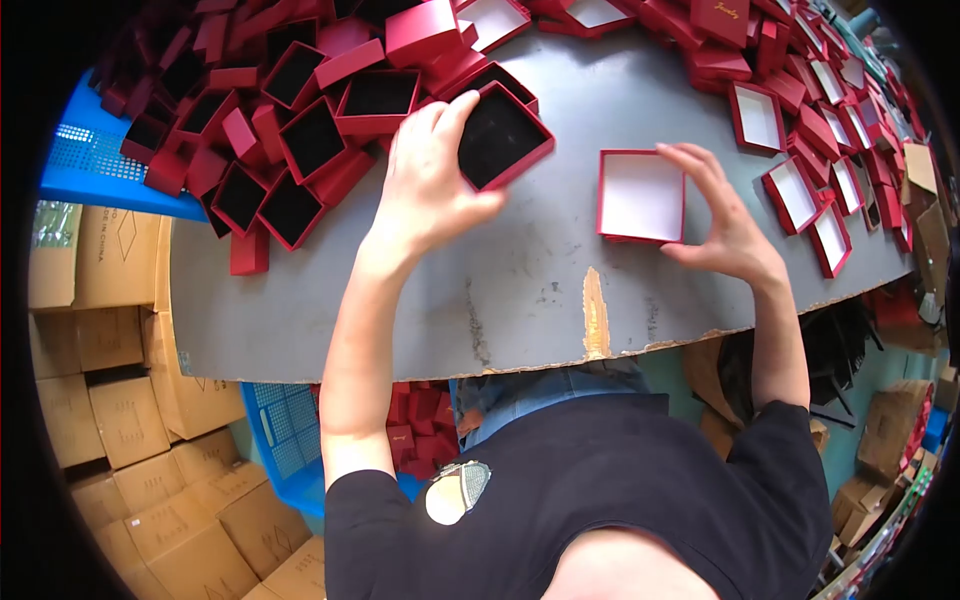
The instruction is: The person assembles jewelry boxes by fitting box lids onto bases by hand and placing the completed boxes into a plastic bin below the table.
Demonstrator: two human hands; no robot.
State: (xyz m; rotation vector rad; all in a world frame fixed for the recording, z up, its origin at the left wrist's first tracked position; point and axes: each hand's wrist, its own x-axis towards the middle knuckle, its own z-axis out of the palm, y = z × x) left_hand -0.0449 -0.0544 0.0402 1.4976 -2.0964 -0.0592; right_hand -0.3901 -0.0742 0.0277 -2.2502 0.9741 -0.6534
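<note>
My left hand point(430, 185) grips a red jewelry box base point(505, 138) with a black lining, fingers at its top left and thumb below. The base is tilted above the grey table, beside a pile of similar bases. To the right, a red box lid point(642, 195) with a white inside lies open side up. My right hand point(725, 215) spans the lid's right side, with fingertips at the upper corner and thumb at the lower one. The palm stays apart from the lid's edge.
Black-lined red boxes point(312, 140) are heaped at the left, partly over a blue crate point(100, 160). White-lined red lids point(757, 118) are heaped at the right. The grey table point(400, 320) has a chipped front edge. Cardboard boxes point(130, 415) and another blue crate point(285, 430) stand below.
</note>
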